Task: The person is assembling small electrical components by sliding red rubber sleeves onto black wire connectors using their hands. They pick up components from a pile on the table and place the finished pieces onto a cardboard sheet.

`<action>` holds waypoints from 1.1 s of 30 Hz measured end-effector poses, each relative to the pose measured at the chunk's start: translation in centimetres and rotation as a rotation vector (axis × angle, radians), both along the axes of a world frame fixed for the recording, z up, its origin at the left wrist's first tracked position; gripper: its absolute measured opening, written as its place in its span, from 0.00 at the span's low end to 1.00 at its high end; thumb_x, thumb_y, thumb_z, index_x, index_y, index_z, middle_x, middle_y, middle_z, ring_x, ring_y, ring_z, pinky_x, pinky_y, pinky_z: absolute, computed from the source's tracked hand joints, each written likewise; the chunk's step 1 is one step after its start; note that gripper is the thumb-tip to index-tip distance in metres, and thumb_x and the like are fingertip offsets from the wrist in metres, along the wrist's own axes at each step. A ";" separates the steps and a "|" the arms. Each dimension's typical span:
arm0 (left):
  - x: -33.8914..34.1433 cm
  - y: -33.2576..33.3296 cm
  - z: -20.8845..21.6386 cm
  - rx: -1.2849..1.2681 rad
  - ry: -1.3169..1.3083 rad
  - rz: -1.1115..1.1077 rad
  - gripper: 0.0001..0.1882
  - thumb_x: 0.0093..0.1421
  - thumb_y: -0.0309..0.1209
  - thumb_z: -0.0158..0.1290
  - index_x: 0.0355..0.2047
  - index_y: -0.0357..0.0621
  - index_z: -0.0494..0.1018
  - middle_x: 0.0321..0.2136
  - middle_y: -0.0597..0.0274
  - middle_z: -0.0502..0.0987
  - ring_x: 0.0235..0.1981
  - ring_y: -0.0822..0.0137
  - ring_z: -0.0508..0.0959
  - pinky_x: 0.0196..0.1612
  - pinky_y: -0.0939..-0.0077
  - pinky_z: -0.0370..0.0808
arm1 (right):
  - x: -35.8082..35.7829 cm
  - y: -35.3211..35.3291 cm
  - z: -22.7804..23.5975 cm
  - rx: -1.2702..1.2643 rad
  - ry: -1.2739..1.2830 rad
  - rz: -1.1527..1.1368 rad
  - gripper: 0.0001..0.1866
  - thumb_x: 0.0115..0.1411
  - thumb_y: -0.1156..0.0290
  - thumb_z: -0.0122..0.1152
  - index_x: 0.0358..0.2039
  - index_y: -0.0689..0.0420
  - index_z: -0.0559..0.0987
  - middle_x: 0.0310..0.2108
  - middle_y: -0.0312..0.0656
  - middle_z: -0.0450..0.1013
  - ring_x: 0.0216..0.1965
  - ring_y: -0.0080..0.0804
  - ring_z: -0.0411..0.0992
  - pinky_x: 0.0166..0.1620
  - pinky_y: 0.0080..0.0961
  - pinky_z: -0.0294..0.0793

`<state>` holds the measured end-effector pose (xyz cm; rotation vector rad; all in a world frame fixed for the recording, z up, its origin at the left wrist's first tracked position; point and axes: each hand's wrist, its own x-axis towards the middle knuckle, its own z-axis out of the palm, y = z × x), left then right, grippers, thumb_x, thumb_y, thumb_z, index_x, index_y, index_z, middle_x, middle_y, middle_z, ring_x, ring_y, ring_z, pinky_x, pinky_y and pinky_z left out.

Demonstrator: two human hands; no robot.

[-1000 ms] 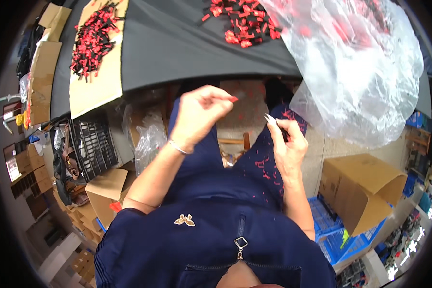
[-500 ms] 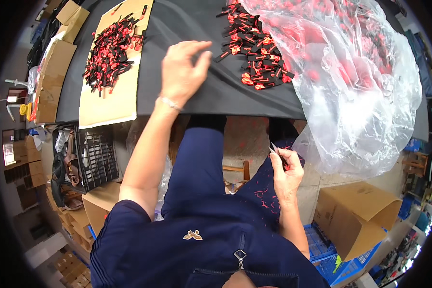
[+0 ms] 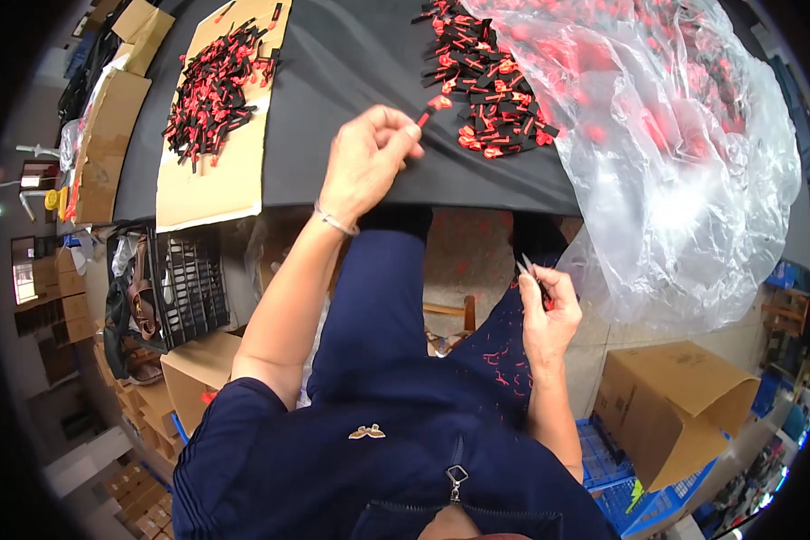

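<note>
A person's left hand (image 3: 369, 166) pinches a small red-and-black piece (image 3: 436, 109) over a black-covered table (image 3: 333, 63), near a matching pile (image 3: 490, 108); the right hand (image 3: 552, 319) grips pointed metal snips (image 3: 525, 263) above scrap-flecked navy trousers (image 3: 486, 355).
</note>
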<state>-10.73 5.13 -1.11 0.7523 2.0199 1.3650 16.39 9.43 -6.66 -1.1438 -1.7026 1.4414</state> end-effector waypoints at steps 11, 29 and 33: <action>8.7 -3.9 0.4 0.086 -0.863 -0.264 0.07 0.55 0.28 0.55 0.35 0.40 0.74 0.27 0.63 0.78 0.23 0.79 0.75 0.30 0.87 0.73 | -1.5 -0.6 3.3 0.479 0.065 0.036 0.14 0.45 0.75 0.71 0.32 0.62 0.78 0.24 0.41 0.74 0.23 0.28 0.72 0.28 0.20 0.72; 12.7 -4.6 -1.0 0.245 0.652 -0.608 0.07 0.45 0.20 0.56 0.28 0.39 0.75 0.20 0.60 0.75 0.19 0.68 0.73 0.24 0.78 0.70 | -0.3 -1.0 1.9 -0.405 0.280 0.047 0.15 0.55 0.77 0.62 0.43 0.63 0.71 0.29 0.35 0.73 0.30 0.15 0.69 0.33 0.12 0.67; 14.0 -5.5 -1.0 0.085 0.115 -0.404 0.07 0.52 0.24 0.58 0.32 0.37 0.76 0.24 0.62 0.79 0.22 0.76 0.75 0.27 0.82 0.73 | -0.4 -1.3 1.8 -0.353 0.399 -0.013 0.15 0.55 0.81 0.61 0.43 0.63 0.71 0.32 0.37 0.73 0.33 0.18 0.71 0.37 0.14 0.70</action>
